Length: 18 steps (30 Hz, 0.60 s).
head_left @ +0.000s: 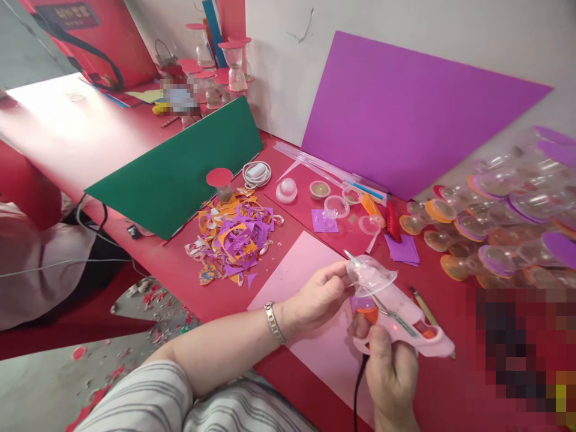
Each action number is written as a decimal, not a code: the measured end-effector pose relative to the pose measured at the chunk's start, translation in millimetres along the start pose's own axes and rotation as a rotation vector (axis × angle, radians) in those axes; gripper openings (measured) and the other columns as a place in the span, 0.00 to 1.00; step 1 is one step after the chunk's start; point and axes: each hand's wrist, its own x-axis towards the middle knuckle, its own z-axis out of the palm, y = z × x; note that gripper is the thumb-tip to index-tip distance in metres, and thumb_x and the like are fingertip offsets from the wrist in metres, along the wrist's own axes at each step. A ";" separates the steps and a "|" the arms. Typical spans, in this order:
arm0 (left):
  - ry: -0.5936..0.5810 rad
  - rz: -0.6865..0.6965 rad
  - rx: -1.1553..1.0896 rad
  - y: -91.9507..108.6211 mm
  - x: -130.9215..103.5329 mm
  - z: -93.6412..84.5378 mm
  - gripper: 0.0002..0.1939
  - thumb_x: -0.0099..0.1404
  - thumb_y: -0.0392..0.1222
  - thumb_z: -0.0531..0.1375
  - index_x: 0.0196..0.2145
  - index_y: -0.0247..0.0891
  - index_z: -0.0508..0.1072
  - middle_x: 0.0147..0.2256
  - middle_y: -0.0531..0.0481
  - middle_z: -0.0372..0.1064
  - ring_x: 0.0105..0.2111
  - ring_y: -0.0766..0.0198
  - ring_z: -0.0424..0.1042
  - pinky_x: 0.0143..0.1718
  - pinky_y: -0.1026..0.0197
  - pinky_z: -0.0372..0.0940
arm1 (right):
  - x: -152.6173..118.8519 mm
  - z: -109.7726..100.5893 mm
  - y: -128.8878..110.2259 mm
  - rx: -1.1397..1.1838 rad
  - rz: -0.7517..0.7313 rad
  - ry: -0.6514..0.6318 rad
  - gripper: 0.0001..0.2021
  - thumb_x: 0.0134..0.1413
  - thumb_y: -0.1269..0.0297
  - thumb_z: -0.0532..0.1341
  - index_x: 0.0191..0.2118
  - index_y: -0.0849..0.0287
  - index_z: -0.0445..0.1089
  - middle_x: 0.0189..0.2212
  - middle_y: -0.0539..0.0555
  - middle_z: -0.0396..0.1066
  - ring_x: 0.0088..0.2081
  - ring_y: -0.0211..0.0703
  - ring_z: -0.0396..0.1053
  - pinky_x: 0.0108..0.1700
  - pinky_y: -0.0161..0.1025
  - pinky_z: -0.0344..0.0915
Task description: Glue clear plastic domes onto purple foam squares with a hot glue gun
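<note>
Red worktop (450, 300), white wall (279, 72) behind; your right hand (396, 366) grips the pink glue gun (407, 318), your left hand (326, 291) pinches the clear plastic cup (372, 276) by the nozzle, over pink paper (310, 360)

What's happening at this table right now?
A person's left hand holds a clear plastic cup at the front of a pink glue gun, which the right hand grips. Both are over a pink sheet. Beyond the left forearm lies a pile of orange and purple scraps, and hourglass-shaped plastic pieces are stacked at the right.
</note>
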 end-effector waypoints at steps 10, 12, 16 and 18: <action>-0.004 -0.047 -0.088 1.6 0.7 -0.5 0.30 0.53 0.64 0.68 0.43 0.35 0.76 0.43 0.38 0.76 0.45 0.54 0.73 0.50 0.56 0.61 | 7.7 1.4 3.1 -0.513 -0.431 -0.008 0.20 0.63 0.49 0.55 0.29 0.58 0.73 0.23 0.59 0.74 0.26 0.49 0.73 0.28 0.43 0.69; -0.004 -0.038 -0.080 1.9 0.3 -0.3 0.30 0.53 0.62 0.69 0.43 0.35 0.76 0.43 0.38 0.76 0.45 0.54 0.73 0.49 0.56 0.62 | 4.1 0.7 8.7 -0.455 -0.384 -0.020 0.20 0.61 0.48 0.57 0.28 0.58 0.74 0.23 0.59 0.75 0.26 0.51 0.74 0.29 0.45 0.70; -0.015 -0.008 -0.044 2.1 -1.2 -1.2 0.30 0.53 0.62 0.69 0.44 0.36 0.76 0.44 0.39 0.76 0.45 0.54 0.73 0.49 0.56 0.62 | -5.7 1.0 14.4 -0.208 -0.140 -0.095 0.18 0.60 0.49 0.59 0.28 0.58 0.73 0.22 0.57 0.76 0.22 0.47 0.73 0.24 0.41 0.70; -0.020 -0.007 0.007 2.7 -2.3 -2.7 0.30 0.53 0.63 0.68 0.44 0.37 0.76 0.45 0.40 0.75 0.44 0.55 0.74 0.49 0.56 0.63 | -9.4 3.9 10.9 -0.065 0.006 -0.086 0.19 0.60 0.48 0.60 0.25 0.56 0.69 0.21 0.55 0.75 0.22 0.45 0.72 0.25 0.40 0.70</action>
